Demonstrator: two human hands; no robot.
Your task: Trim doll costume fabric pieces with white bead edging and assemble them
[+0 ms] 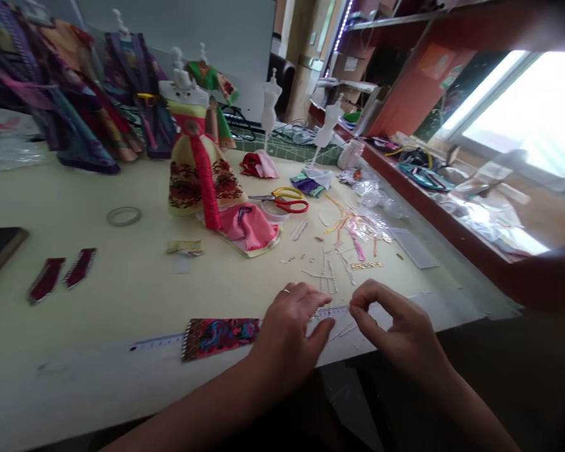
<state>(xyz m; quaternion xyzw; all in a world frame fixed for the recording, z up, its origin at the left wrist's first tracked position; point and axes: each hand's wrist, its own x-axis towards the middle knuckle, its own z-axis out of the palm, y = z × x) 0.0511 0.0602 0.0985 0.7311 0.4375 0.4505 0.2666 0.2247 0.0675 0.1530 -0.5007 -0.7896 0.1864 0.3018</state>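
My left hand [289,329] rests on the table's near edge, fingers lying loosely over a clear ruler [160,342] and a strip of small white beads [341,329]. My right hand [395,326] hovers just right of it, thumb and forefinger pinched together at the bead strip's end. A patterned red and blue fabric piece [219,336] lies on the ruler to the left of my left hand. More bead strips [329,273] lie just beyond my fingers.
A mini mannequin in a yellow and red dress [195,169] stands mid-table, pink fabric [247,226] at its foot. Scissors [282,199], ribbons [355,229], a tape ring [123,216] and two red trim pieces [61,273] lie about. Costumed mannequins [75,94] line the back.
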